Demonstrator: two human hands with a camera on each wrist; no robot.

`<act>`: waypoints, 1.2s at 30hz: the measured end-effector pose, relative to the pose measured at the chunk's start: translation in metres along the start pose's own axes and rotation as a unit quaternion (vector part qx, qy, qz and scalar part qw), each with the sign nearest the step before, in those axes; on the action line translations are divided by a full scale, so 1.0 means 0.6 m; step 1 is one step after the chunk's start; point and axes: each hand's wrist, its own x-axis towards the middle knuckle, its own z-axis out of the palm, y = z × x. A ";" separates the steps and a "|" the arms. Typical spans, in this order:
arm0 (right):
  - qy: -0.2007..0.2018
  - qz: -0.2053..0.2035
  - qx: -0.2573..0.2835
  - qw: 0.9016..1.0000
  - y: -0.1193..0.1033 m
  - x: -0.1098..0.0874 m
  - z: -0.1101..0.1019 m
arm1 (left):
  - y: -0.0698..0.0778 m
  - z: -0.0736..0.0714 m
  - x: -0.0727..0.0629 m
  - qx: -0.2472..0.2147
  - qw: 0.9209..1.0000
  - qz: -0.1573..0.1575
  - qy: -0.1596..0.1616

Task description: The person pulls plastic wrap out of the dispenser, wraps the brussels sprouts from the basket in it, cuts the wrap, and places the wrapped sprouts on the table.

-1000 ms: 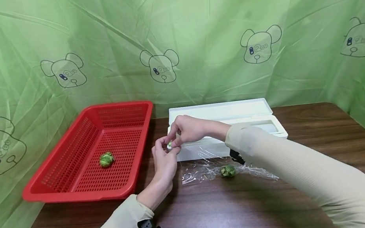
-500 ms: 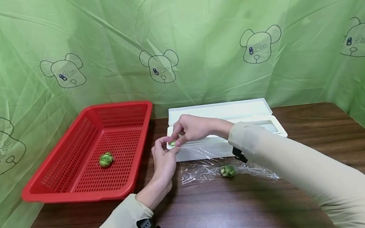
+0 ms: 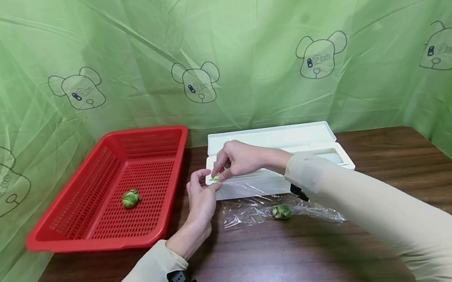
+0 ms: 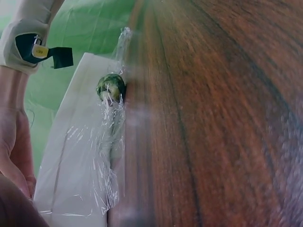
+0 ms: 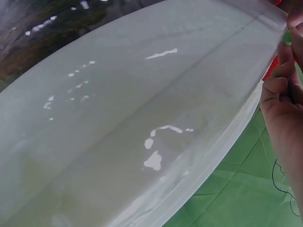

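Observation:
A white cling film dispenser (image 3: 251,187) lies in the middle of the table with its lid raised at the back. My right hand (image 3: 241,158) pinches a small green slide cutter (image 3: 216,177) near the dispenser's left end. My left hand (image 3: 201,199) grips that same end, thumb at the front edge and index finger over the top. Clear cling film (image 3: 242,213) hangs over the front and spreads onto the wood. On the film rests a Brussels sprout (image 3: 281,211), also visible in the left wrist view. In the right wrist view, the right hand (image 5: 284,99) shows at the far end.
To the left stands a red perforated basket (image 3: 171,189) with another Brussels sprout (image 3: 130,198) inside. Green curtains (image 3: 253,33) printed with bear heads enclose the back and sides of the brown wooden table (image 3: 254,264).
The right hand has shifted slightly right along the dispenser, carrying the green slide cutter away from the left corner. The left hand keeps its place; the sprouts have not moved.

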 end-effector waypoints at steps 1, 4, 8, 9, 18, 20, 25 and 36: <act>0.003 -0.004 -0.004 1.000 -0.001 -0.003 -0.001 | 0.000 0.000 0.000 0.001 1.000 0.000 0.000; 0.010 -0.005 -0.011 1.000 0.001 -0.011 -0.004 | 0.001 0.000 0.000 0.003 1.000 -0.002 -0.001; 0.014 -0.004 -0.010 1.000 0.011 -0.021 -0.006 | 0.002 0.001 0.001 0.002 1.000 -0.008 -0.002; 0.012 -0.002 -0.003 1.000 0.014 -0.023 -0.007 | 0.002 0.001 0.001 0.001 1.000 -0.010 -0.003; -0.014 0.006 0.065 0.998 0.023 -0.026 -0.008 | 0.002 0.005 0.001 -0.003 1.000 -0.011 0.003; -0.013 0.010 0.061 0.998 0.022 -0.026 -0.009 | 0.002 0.005 0.001 -0.004 1.000 -0.014 0.002; -0.012 0.019 0.034 0.999 0.023 -0.039 -0.016 | 0.003 0.004 0.000 -0.004 1.000 -0.020 -0.001; -0.002 0.033 0.029 0.999 0.045 -0.103 -0.038 | 0.003 0.001 0.001 -0.006 1.000 -0.021 -0.005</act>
